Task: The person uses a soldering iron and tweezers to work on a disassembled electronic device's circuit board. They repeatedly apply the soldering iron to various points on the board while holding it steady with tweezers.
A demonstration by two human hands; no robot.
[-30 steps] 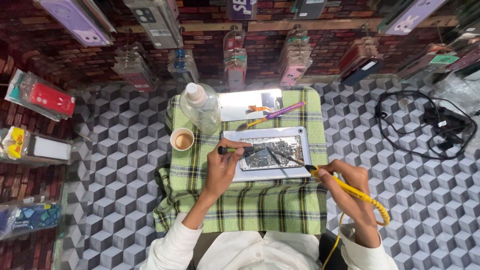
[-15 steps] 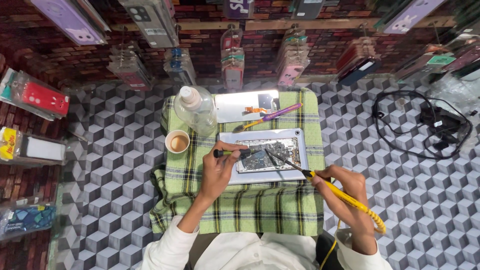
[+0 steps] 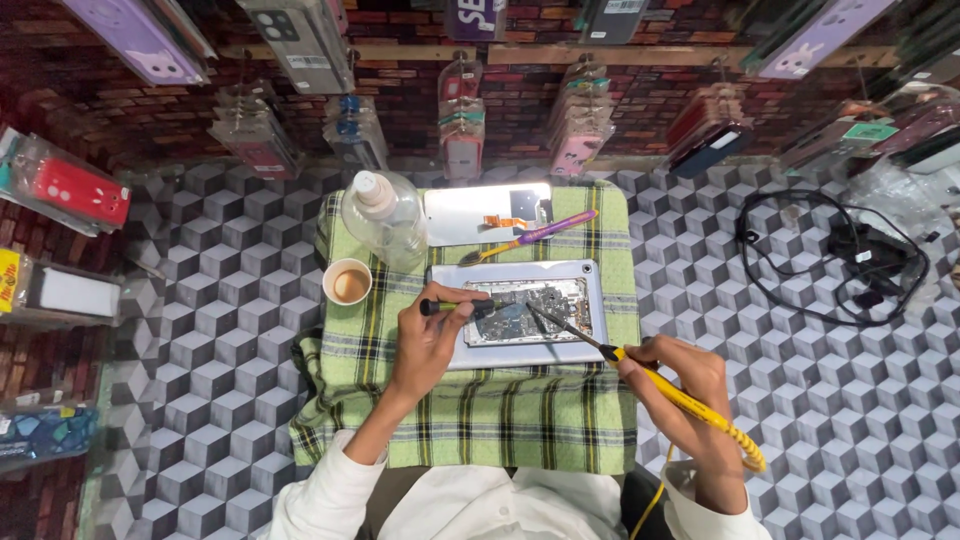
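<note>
An opened phone (image 3: 525, 312) lies on a green checked cloth (image 3: 470, 400), its circuit board exposed. My left hand (image 3: 432, 338) holds a slim dark-handled tool (image 3: 455, 306) whose tip points at the board's left side. My right hand (image 3: 680, 385) grips a yellow-handled soldering iron (image 3: 690, 405); its thin metal tip reaches up-left onto the board. A yellow cord runs from the iron's handle down past my right wrist.
A clear plastic bottle (image 3: 385, 215) and a small cup of brown drink (image 3: 348, 283) stand at the cloth's left. A detached screen panel (image 3: 480, 213) and a purple-handled tool (image 3: 535, 235) lie behind the phone. A black cable coil (image 3: 840, 255) is at right. Phone cases hang along the brick wall.
Both hands keep their tools on the board. The soldering iron's tip has shifted slightly across the board; the view has moved a little.
</note>
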